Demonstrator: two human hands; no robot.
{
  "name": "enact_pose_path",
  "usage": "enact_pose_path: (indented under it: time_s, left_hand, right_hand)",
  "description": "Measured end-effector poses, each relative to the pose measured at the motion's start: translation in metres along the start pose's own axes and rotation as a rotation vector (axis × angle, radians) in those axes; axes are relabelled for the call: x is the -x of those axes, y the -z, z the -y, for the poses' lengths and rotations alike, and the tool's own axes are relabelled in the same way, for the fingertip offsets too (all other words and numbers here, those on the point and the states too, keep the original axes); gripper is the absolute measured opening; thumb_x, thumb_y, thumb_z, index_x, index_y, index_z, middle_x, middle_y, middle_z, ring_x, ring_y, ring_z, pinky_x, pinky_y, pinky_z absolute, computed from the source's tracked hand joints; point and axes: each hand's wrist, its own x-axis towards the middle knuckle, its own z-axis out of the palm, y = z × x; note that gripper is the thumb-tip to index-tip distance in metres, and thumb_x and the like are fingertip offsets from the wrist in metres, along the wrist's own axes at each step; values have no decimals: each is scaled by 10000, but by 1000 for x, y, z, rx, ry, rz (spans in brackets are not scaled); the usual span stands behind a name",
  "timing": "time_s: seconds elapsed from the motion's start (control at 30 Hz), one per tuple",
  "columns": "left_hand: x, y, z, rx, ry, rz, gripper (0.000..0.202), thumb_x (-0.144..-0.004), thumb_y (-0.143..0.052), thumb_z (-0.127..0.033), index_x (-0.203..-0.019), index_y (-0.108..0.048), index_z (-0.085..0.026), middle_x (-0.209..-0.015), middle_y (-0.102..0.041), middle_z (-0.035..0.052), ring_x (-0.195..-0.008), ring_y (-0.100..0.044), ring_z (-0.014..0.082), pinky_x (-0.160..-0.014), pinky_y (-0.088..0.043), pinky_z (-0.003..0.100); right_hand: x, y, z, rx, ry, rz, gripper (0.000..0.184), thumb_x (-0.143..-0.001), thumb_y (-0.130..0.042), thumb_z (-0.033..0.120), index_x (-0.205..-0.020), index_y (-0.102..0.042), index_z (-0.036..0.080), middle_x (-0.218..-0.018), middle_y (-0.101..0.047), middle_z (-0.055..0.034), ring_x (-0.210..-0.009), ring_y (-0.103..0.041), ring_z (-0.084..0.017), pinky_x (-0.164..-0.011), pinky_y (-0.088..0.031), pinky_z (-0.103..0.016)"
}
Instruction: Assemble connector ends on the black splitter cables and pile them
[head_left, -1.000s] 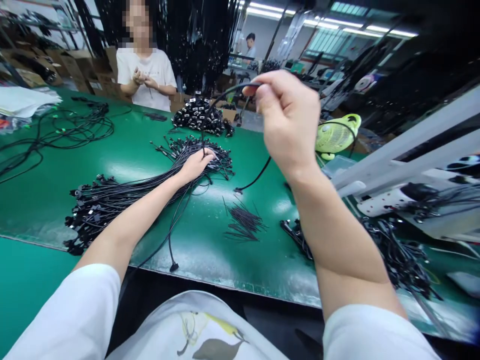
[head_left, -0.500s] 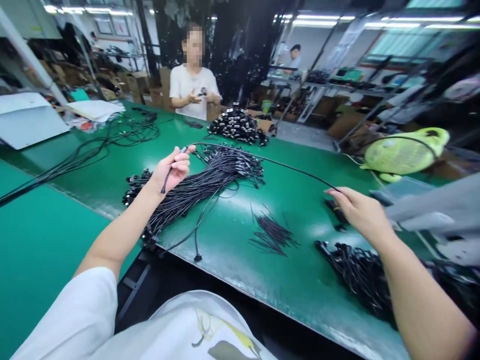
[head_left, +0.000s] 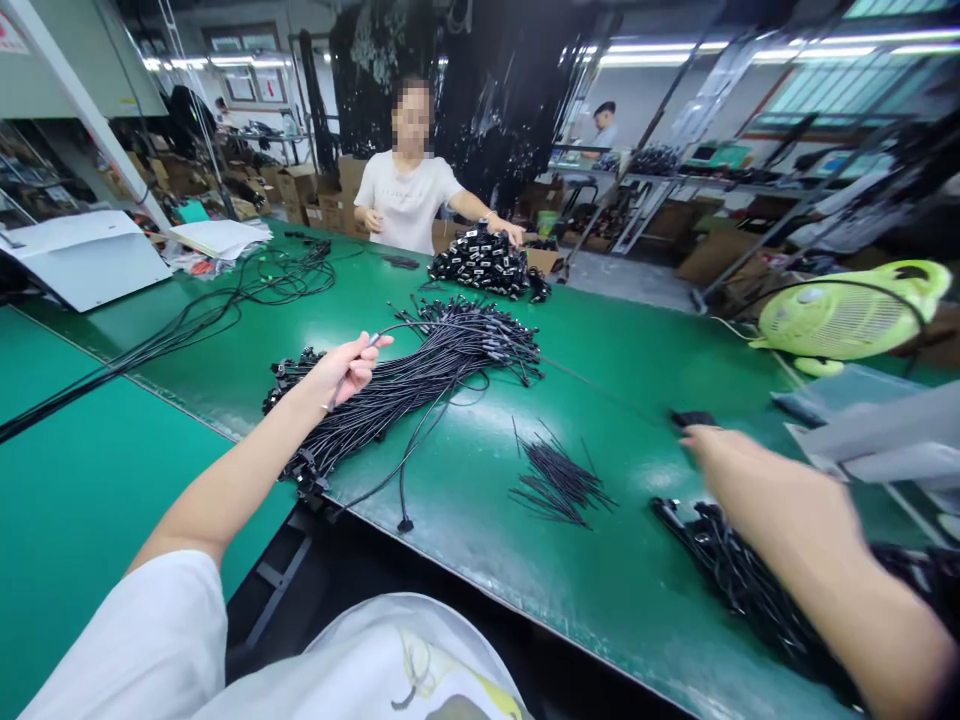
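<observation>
My left hand [head_left: 351, 370] is closed in a pinch on a thin black cable [head_left: 397, 326], above a large bundle of black cables [head_left: 420, 375]. A short cable end hangs below my fingers. A faint, smeared line runs from the bundle toward my right hand [head_left: 765, 485], which is blurred by motion; its fingers cannot be made out. By its fingertips lies a small dark item [head_left: 691, 418]. A loose pile of thin black strips [head_left: 566, 475] rests on the green table [head_left: 480, 540] between my hands.
More coiled black cables [head_left: 739, 570] lie under my right forearm. A heap of black connectors [head_left: 480, 262] sits across the table, where a co-worker [head_left: 409, 200] rests a hand on it. At right stands a yellow-green fan [head_left: 847, 310]; long black cables [head_left: 187, 320] spread at left.
My right hand has moved down and slightly right, toward the small dark item. The cable between my hands is no longer held high. The co-worker has reached to the connector heap.
</observation>
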Motion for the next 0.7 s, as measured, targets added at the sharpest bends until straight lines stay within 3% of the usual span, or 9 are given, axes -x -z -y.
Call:
enact_pose_path:
  time_s: [0.1,0.17,0.23,0.3,0.37,0.47,0.53,0.6,0.7]
  left_hand:
    - [0,-35,40,-296,-134,39,225,-912,-604,-314,-957,-642,-97,-594,-533,-40,-412,-468,20,-426,-430,118]
    - [7,-58,69,-512,-160,179,275,-873,-640,-377,-988,-634,-128,-722,-644,17,-578,-617,87,-577,-534,198]
    - [18,-71,88,-724,-114,361,310,-858,-642,-383,-1064,-623,-153,-869,-699,62,-780,-678,149,-737,-557,271]
    - [26,-71,88,-932,-152,417,320,-863,-621,-340,-1137,-609,-175,-975,-707,72,-921,-667,172,-871,-521,313]
    - [24,-60,75,-1070,-312,272,335,-868,-586,-307,-1180,-589,-185,-1038,-694,72,-997,-641,178,-957,-471,342]
    - [-2,-45,51,-1086,-410,37,389,-856,-543,-348,-1194,-557,-157,-1009,-686,88,-939,-647,189,-890,-501,364]
    - [-25,-43,41,-1125,-397,9,442,-858,-511,-391,-1218,-541,-136,-1023,-690,110,-909,-659,197,-849,-519,366]
    - [-42,-47,34,-1280,-431,-36,464,-866,-493,-396,-1240,-545,-127,-1129,-681,136,-1000,-653,221,-919,-495,378]
    - [-36,-56,26,-1599,-508,-158,391,-870,-491,-368,-1165,-626,-150,-1200,-674,126,-1145,-600,272,-1022,-422,400]
  right_hand:
    - [29,26,82,-160,561,233,193,-895,-466,208,-833,-646,243,-756,-710,-60,-578,-645,-198,-488,-338,-291]
    - [34,47,127,-304,843,302,224,-949,-444,250,-830,-632,217,-724,-684,-31,-583,-621,-157,-501,-305,-269]
    - [23,65,146,-341,790,217,255,-973,-415,274,-896,-641,186,-767,-684,-48,-606,-601,-149,-509,-264,-268]
    - [6,74,141,-343,622,168,267,-978,-412,280,-925,-649,167,-828,-689,-69,-638,-588,-151,-518,-242,-267]
    - [-6,78,126,-413,498,188,255,-970,-436,273,-887,-653,167,-841,-688,-64,-671,-580,-151,-540,-261,-257]
    - [-9,82,118,-758,494,274,235,-958,-463,269,-851,-653,180,-829,-684,-31,-731,-588,-146,-628,-358,-241]
    - [-5,84,129,-1036,536,404,234,-961,-454,289,-892,-652,187,-801,-667,-6,-696,-586,-125,-660,-407,-238]
    - [-2,81,145,-1239,492,559,230,-965,-429,291,-942,-633,187,-725,-616,28,-581,-553,-93,-622,-425,-229]
    - [-3,65,167,-1503,236,653,179,-947,-386,216,-997,-555,185,-651,-533,70,-475,-499,-67,-550,-422,-213]
